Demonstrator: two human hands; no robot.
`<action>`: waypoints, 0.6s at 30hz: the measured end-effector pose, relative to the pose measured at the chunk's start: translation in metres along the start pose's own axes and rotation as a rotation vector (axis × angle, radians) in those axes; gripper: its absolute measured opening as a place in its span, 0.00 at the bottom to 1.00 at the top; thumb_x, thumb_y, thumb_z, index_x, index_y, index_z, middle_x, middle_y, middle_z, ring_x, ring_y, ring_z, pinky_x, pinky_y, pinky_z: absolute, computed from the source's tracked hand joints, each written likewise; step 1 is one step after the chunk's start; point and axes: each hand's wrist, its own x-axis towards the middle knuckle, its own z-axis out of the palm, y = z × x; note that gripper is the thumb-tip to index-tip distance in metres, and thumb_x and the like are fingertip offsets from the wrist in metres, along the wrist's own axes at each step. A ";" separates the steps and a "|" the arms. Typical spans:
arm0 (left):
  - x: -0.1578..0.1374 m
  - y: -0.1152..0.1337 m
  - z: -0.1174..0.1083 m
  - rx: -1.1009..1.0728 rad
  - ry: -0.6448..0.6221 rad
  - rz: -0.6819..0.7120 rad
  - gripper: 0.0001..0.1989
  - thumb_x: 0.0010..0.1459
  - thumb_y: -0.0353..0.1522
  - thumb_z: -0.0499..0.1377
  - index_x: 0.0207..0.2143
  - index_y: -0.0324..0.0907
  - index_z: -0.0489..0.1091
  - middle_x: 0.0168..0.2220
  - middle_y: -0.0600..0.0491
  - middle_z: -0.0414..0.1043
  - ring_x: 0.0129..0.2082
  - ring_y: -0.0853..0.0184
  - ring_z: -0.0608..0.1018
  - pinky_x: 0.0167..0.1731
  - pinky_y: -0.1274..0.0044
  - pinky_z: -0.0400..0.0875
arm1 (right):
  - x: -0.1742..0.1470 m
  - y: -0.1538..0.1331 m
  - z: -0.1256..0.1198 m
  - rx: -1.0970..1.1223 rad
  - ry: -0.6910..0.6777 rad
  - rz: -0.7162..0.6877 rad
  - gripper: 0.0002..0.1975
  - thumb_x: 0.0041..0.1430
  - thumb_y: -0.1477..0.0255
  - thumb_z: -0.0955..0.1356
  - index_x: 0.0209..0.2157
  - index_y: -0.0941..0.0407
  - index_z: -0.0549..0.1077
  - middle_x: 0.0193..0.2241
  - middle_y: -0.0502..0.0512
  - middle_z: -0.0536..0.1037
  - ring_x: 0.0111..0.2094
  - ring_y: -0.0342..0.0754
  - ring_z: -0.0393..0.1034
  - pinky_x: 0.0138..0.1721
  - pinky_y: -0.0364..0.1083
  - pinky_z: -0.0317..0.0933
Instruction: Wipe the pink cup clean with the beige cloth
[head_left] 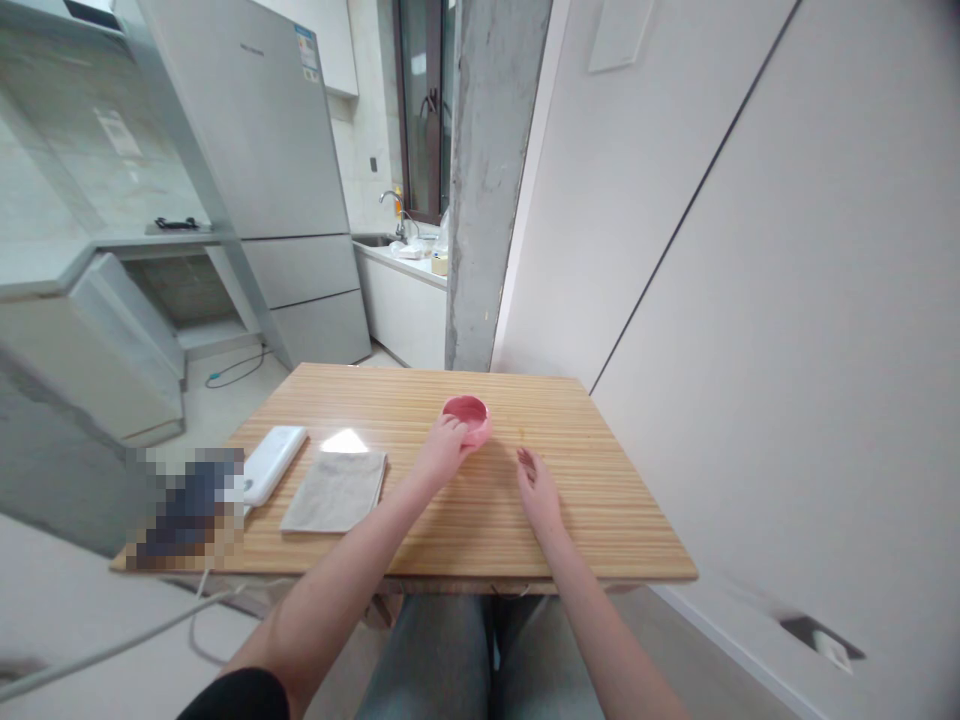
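A small pink bowl (467, 411) stands on the wooden table (600, 500), near its middle and toward the far side. My left hand (442, 450) reaches to it and its fingers wrap the bowl's near left side. My right hand (537, 488) rests flat on the tabletop a little to the right of the bowl and nearer to me, fingers apart, holding nothing.
A folded grey cloth (336, 490) lies left of my left arm. Beside it lies a white flat device (271, 463) with a cable running off the near left edge. A wall flanks the table's right side; a fridge (277, 180) and a sink counter (401, 250) stand behind.
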 end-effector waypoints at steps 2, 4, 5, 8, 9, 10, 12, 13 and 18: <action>-0.003 0.018 0.012 -0.043 -0.020 0.045 0.06 0.53 0.32 0.60 0.33 0.40 0.68 0.39 0.47 0.70 0.45 0.59 0.68 0.48 0.65 0.63 | 0.001 0.002 0.000 0.013 -0.029 -0.011 0.20 0.58 0.65 0.60 0.50 0.58 0.66 0.50 0.64 0.71 0.50 0.51 0.68 0.52 0.55 0.63; -0.007 0.027 0.020 -0.061 -0.046 0.070 0.07 0.52 0.32 0.61 0.35 0.39 0.68 0.38 0.47 0.70 0.46 0.59 0.67 0.49 0.65 0.62 | 0.001 0.002 0.000 0.008 -0.050 -0.017 0.21 0.59 0.63 0.60 0.51 0.57 0.66 0.51 0.64 0.71 0.51 0.51 0.67 0.54 0.55 0.61; -0.009 0.029 0.023 -0.062 -0.059 0.075 0.08 0.52 0.32 0.61 0.35 0.39 0.69 0.38 0.47 0.70 0.46 0.58 0.67 0.50 0.64 0.61 | 0.001 0.002 0.000 0.008 -0.058 -0.021 0.22 0.59 0.63 0.60 0.52 0.57 0.66 0.51 0.63 0.70 0.51 0.51 0.67 0.54 0.56 0.60; -0.014 0.028 0.029 -0.055 -0.089 0.077 0.08 0.51 0.31 0.61 0.35 0.40 0.70 0.37 0.46 0.70 0.45 0.58 0.68 0.51 0.63 0.60 | 0.001 -0.001 0.001 0.031 -0.120 -0.051 0.22 0.59 0.63 0.60 0.54 0.56 0.65 0.53 0.62 0.69 0.52 0.51 0.66 0.55 0.56 0.60; -0.015 0.027 0.030 -0.055 -0.095 0.073 0.08 0.51 0.31 0.61 0.35 0.40 0.70 0.37 0.46 0.70 0.45 0.58 0.68 0.51 0.63 0.60 | 0.001 -0.003 0.002 0.040 -0.153 -0.064 0.23 0.59 0.64 0.61 0.55 0.55 0.64 0.53 0.61 0.70 0.52 0.51 0.66 0.54 0.56 0.60; -0.017 0.026 0.030 -0.056 -0.099 0.068 0.08 0.51 0.31 0.61 0.36 0.40 0.70 0.38 0.46 0.70 0.45 0.59 0.68 0.51 0.63 0.60 | 0.001 -0.004 0.002 0.043 -0.182 -0.077 0.23 0.59 0.64 0.61 0.56 0.54 0.63 0.53 0.60 0.70 0.52 0.51 0.67 0.54 0.56 0.60; -0.019 0.024 0.031 -0.051 -0.104 0.061 0.09 0.52 0.32 0.61 0.36 0.40 0.71 0.38 0.46 0.70 0.45 0.59 0.68 0.51 0.63 0.60 | 0.000 -0.007 0.002 0.026 -0.217 -0.102 0.24 0.58 0.64 0.62 0.56 0.53 0.63 0.52 0.59 0.70 0.52 0.51 0.66 0.55 0.56 0.60; -0.020 0.023 0.031 -0.043 -0.105 0.060 0.08 0.52 0.32 0.61 0.37 0.40 0.71 0.38 0.47 0.70 0.45 0.59 0.68 0.51 0.63 0.60 | -0.001 -0.009 0.001 0.009 -0.221 -0.116 0.24 0.57 0.64 0.63 0.56 0.52 0.63 0.53 0.58 0.70 0.53 0.51 0.66 0.55 0.56 0.59; -0.023 0.017 0.034 -0.026 -0.090 0.067 0.08 0.52 0.32 0.61 0.36 0.41 0.70 0.37 0.48 0.70 0.45 0.59 0.68 0.51 0.63 0.61 | -0.002 -0.011 0.000 -0.084 -0.245 -0.181 0.25 0.58 0.66 0.63 0.57 0.53 0.62 0.56 0.59 0.66 0.57 0.51 0.60 0.59 0.57 0.52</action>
